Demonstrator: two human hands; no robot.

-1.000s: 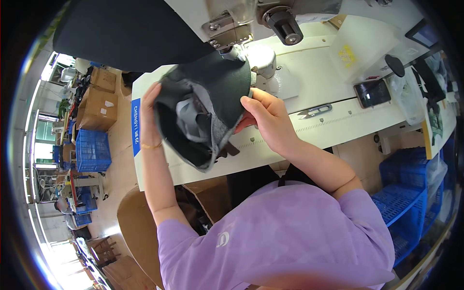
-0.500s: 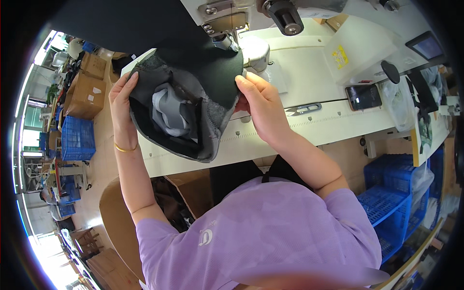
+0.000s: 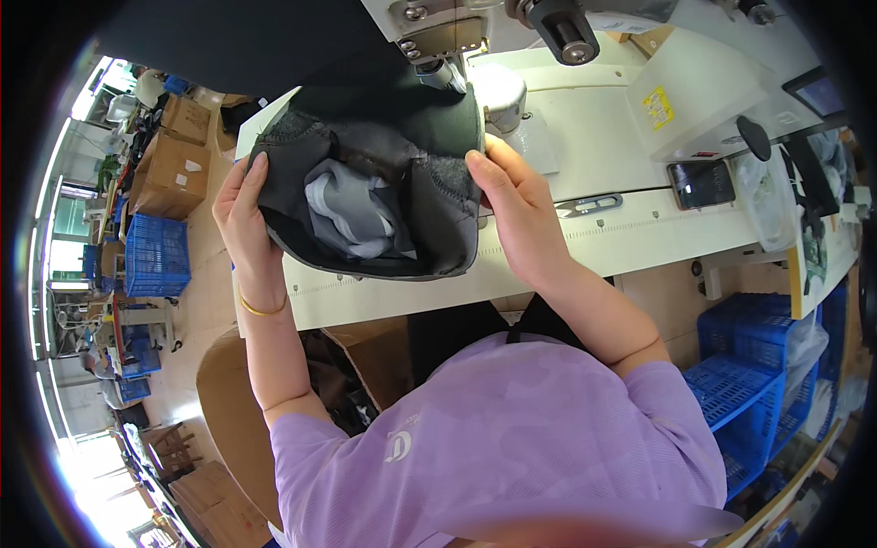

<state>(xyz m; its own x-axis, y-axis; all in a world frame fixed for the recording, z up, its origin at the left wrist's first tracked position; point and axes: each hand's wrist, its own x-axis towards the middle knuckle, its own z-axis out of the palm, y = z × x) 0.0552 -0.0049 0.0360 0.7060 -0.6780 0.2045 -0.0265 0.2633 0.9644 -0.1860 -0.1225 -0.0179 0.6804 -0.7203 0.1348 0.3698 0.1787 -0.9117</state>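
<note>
Gripping dark garment (image 3: 384, 196): left hand (image 3: 242, 215), right hand (image 3: 516, 205); top edge hidden under sewing machine (image 3: 438, 27).

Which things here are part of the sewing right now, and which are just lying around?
In use: dark fabric piece, left hand, right hand, sewing machine.
Lying about: thread snips, phone, white box, cardboard boxes, blue crates.

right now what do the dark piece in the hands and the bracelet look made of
The dark piece looks like soft matte fabric: it folds and sags between the left hand and right hand, with fuzzy grey edging and a paler grey lining inside. The bracelet on the left wrist looks like polished yellow metal, thin and shiny, though coated plastic can't be ruled out.
</note>
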